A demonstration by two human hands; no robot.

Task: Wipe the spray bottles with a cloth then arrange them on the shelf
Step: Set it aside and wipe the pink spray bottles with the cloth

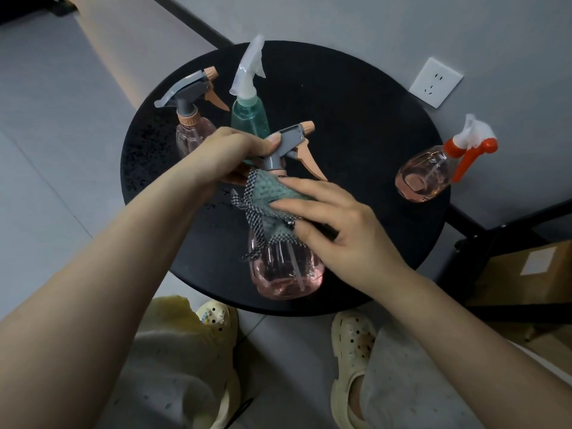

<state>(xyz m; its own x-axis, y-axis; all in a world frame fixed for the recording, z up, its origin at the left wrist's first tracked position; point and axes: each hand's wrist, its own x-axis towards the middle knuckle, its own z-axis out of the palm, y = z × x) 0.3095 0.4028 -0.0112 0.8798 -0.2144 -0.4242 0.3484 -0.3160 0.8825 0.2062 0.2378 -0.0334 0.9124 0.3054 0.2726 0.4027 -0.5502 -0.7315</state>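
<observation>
A clear pink plastic spray bottle with a grey and peach trigger head (286, 267) is held above the round black table (356, 125), near its 6 o'clock edge. Its grey head is gripped by the left hand (238, 150), with fingers and thumb curled round it. A green knitted cloth with checked trim (269, 202) is pressed on the bottle's neck by the right hand (337, 230), whose fingers lie nearly straight over it. At 10 o'clock a second pink bottle with the same kind of head (192, 119) is seen, just beside a green bottle with a white sprayer (249, 103). At 3 o'clock a pink bottle with an orange trigger (433, 171) is placed, well apart.
</observation>
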